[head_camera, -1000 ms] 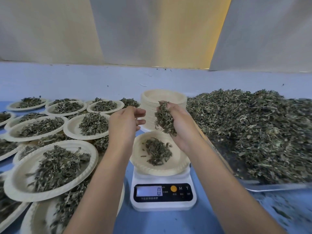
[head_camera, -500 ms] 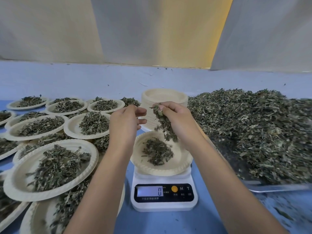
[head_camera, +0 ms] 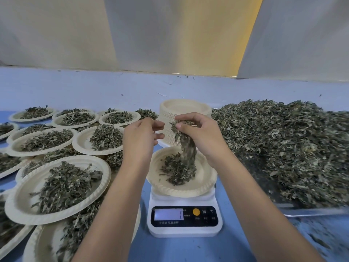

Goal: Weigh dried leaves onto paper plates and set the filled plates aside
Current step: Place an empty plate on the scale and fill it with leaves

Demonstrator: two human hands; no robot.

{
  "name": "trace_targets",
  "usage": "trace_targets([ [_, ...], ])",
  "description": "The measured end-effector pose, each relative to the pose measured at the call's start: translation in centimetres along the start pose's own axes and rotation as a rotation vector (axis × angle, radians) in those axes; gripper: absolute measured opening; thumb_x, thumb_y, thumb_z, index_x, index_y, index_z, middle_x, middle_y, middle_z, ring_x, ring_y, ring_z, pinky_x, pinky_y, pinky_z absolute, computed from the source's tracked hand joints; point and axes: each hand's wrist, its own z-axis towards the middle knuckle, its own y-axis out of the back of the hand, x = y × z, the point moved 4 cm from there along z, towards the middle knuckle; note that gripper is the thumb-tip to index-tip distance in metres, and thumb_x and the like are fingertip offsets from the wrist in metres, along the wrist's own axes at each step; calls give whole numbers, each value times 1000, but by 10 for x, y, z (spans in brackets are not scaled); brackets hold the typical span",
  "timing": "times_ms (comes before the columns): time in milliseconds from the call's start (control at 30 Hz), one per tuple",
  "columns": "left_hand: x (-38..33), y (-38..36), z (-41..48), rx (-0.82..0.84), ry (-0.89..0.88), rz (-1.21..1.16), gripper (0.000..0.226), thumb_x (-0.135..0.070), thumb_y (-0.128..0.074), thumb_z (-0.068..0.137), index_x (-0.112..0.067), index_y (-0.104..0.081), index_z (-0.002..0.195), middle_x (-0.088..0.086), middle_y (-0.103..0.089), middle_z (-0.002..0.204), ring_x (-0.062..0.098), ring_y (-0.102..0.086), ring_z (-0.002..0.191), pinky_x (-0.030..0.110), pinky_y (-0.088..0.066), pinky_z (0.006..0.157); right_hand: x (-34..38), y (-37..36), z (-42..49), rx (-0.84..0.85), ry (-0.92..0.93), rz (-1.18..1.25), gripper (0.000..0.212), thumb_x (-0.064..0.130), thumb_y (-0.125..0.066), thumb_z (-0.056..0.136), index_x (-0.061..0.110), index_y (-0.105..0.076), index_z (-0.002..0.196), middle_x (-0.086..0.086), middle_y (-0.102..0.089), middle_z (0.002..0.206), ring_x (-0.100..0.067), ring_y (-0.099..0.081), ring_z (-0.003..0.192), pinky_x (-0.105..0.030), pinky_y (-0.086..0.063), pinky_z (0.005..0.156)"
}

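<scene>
A paper plate (head_camera: 204, 187) sits on a white digital scale (head_camera: 184, 226) at the centre of a blue table (head_camera: 188, 248), with a small mound of dried leaves (head_camera: 176, 172) lying in its well. A loose stream of the leaves is dropping onto that mound from the person's right hand (head_camera: 201, 138), which hovers just above the plate's far rim. Its fingers and thumb are curled round a clump of the leaves, thumb toward the camera. The left hand (head_camera: 139, 141) is raised beside it, close but apart from it, with its fingers (head_camera: 157, 126) loosely bent and slightly spread, pointing toward the right hand. The scale's lit display (head_camera: 168, 214) shows a single stroke at its right edge (the rest of the reading is too faint to tell), next to an orange button (head_camera: 196, 212).

Directly behind the hands stands a tall stack of empty plates (head_camera: 186, 107). To the right, a broad heap of loose leaves (head_camera: 283, 144) covers a metal tray (head_camera: 311, 212), whose near edge shows below the heap. To the left, many filled plates (head_camera: 20, 203) crowd the table in overlapping layers, each holding its own pile of leaves. Pale fabric panels (head_camera: 170, 35) hang across the back, above a light blue wall (head_camera: 75, 87).
</scene>
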Motion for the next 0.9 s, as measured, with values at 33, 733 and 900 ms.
trace_targets([
  [33,0,0,0,-2,2,0,28,-15,-44,91,-10,-69,79,0,-73,84,11,-64,63,25,-46,65,0,0,0,1,-2,5,16,8,-70,82,24,-71,87,15,-67,78,0,-60,75,-16,-48,74],
  [733,2,-1,1,13,-9,19,29,-16,-44,92,-11,-69,78,1,-72,85,13,-63,63,27,-47,67,4,5,0,-51,-20,79,14,7,-67,86,18,-70,94,8,-67,82,1,-60,73,-15,-48,69],
  [900,2,0,2,14,-7,20,29,-16,-45,91,-11,-69,77,1,-72,84,14,-63,64,25,-45,65,6,6,-1,-40,-31,87,14,8,-67,86,20,-70,91,4,-69,86,-6,-61,79,-20,-50,72],
])
